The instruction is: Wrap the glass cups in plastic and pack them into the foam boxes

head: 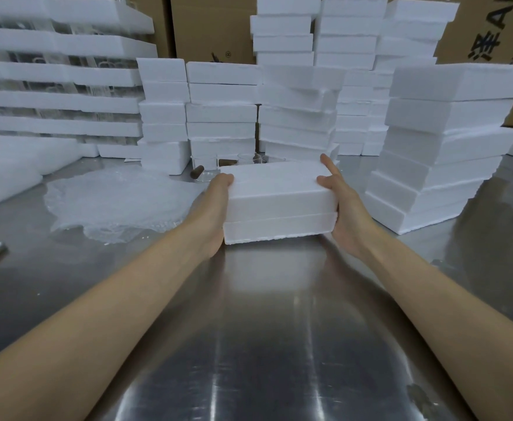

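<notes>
While the closed white rectangular foam box (279,192) sat on the shiny steel table (264,329), long axis running left to right, we gripped its short ends, left hand (219,208) and right hand (340,205) equally near, clear glass cups (247,159) just behind.

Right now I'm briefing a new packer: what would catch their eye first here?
The left hand and right hand grip a closed foam box by its ends, at the steel table's middle. Stacks of foam boxes rise behind and to the right; crumpled plastic wrap lies to the left.
</notes>
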Demonstrator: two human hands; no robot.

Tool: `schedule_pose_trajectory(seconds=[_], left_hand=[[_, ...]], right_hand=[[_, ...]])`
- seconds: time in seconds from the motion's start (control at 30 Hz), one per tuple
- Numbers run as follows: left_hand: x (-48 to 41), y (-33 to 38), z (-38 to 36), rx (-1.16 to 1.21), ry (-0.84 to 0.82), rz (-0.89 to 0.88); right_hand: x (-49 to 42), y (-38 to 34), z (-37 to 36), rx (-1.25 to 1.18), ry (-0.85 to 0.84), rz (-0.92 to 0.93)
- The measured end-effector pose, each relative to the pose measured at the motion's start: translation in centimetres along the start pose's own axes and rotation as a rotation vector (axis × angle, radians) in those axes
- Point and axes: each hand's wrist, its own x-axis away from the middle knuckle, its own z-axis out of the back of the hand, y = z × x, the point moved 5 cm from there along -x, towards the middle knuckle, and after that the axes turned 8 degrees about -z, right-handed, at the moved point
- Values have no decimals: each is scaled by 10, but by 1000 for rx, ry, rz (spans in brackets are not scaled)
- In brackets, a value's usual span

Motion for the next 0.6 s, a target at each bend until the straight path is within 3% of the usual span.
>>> schedule_pose_trajectory(seconds=[0.17, 0.3, 0.43, 0.5, 0.6], left_hand=[[2, -2, -17, 53, -192, -53], [1, -6, -23, -106, -199, -194], [4, -12, -26, -48, -256, -163], [8, -11, -24, -104, -228, -185], [11, -11, -24, -332, -185, -254]], right_hand=[[-2, -7, 13, 36, 151, 16], [-3, -4, 20, 72, 188, -20], [3, -17, 20, 222, 246, -51], [2, -29, 22, 406, 284, 89], [14, -48, 13, 946, 404, 464]])
